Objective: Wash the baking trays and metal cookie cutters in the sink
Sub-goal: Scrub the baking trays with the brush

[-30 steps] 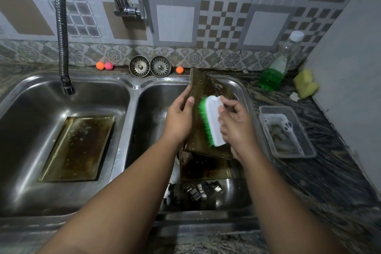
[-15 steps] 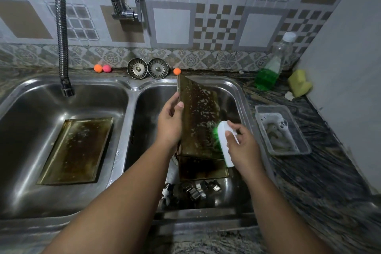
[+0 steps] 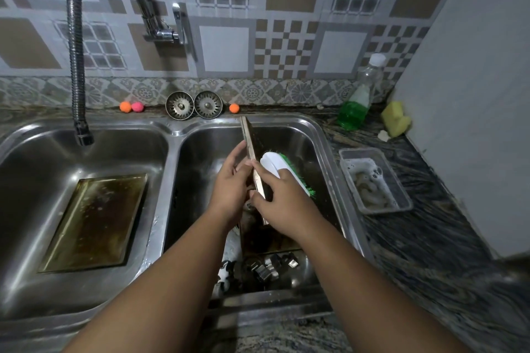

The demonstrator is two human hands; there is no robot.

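White plastic with green bristles, the scrub brush [image 3: 272, 165] was gripped by the right hand [image 3: 282, 205], whose fingers were curled over its back. The bristles showed along its right side. Just left of the brush, a baking tray [image 3: 249, 137] was held upright and almost edge-on over the right basin [image 3: 200, 152]. Its long rim was pinched between the thumb and fingers of the left hand [image 3: 231, 189]. Whether the bristles were touching the metal could not be told, as that face was hidden.

Below the hands, a second tray [image 3: 266, 241], dark and wet, was seen lying on the basin floor. A heap of metal cookie cutters [image 3: 269, 266] was gathered beside it at the basin's near edge. A third tray [image 3: 94, 223], stained brown, was laid flat in the left basin [image 3: 28, 180], near the flexible hose spout [image 3: 76, 66].

Along the worktop's back edge, two drain strainers [image 3: 179, 105] were propped against the tiles, with small orange and pink balls [image 3: 125, 107] on either side. Near the sink's right rim, a clear tub [image 3: 372, 180] of soapy water was set on the worktop [image 3: 430, 238]. A bottle of green liquid [image 3: 354, 106] and a yellow sponge [image 3: 395, 119] were placed at its back right corner.
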